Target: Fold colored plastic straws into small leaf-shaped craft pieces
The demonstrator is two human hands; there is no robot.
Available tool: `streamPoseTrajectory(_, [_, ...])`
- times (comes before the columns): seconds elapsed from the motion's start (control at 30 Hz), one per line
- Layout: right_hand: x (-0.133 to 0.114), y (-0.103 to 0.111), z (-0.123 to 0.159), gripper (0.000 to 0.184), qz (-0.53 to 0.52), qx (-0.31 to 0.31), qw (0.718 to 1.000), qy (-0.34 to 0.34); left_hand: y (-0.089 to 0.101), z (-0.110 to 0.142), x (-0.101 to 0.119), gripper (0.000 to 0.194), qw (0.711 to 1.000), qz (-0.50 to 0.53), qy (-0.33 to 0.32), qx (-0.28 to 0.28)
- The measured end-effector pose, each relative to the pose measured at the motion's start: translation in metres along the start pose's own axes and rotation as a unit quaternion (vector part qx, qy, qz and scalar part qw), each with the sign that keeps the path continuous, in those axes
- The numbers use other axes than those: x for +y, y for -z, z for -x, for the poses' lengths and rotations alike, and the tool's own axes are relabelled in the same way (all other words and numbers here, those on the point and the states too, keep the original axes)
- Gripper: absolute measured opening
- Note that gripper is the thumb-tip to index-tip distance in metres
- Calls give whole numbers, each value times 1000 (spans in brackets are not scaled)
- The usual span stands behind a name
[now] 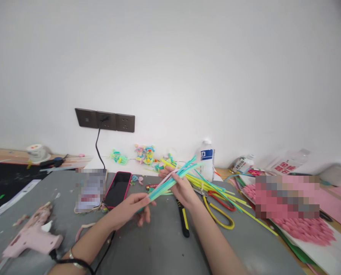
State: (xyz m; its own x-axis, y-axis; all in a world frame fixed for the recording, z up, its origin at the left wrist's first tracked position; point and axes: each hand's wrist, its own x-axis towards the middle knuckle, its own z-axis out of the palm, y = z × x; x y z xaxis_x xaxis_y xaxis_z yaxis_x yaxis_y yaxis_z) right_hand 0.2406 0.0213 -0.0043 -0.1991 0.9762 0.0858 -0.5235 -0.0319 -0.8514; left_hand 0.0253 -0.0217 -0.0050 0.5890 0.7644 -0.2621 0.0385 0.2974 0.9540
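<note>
A bundle of teal, green and pale pink pipe cleaners (170, 181) slants up to the right between my hands. My left hand (136, 208) is closed round its lower end. Nearer the upper part, my right hand (182, 189) has its fingers closed round the bundle. Yellow and teal pipe cleaners (230, 196) lie fanned on the grey mat just beyond and right of my right hand. Under my right wrist is a black and yellow utility knife (184, 221). Scissors with yellow handles (224, 219) and a red-handled tool (227, 206) rest beside it.
At left lies a pink glue gun (33, 236) with a black cord. Two phones, one a pink-cased phone (119, 189), sit behind my left hand. Small colourful figures (144, 153) and a white bottle (206, 158) stand by the wall. Pink braided material (304, 231) lies at right.
</note>
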Motion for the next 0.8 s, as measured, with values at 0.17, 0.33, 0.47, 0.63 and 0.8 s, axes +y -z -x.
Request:
streamPoseTrajectory(0.17, [4,-11,11,39,43,-65,995,-66,-2,3,-3,48,995,-2,19,-101])
streamPoseTrajectory(0.33, [7,-18,19,39,83,-144,981,-97,-1,9,1,44,983,-73,-35,-165])
streamPoseTrajectory(0.47, [13,-21,21,35,128,-141,978,-85,-3,11,2,43,982,-58,-27,-180])
streamPoseTrajectory(0.63, [14,-24,23,35,225,-165,957,-83,-9,8,-7,47,989,92,10,-118])
streamPoseTrajectory(0.8, [17,-29,24,31,253,-156,954,-50,-12,1,-12,53,993,104,52,-36])
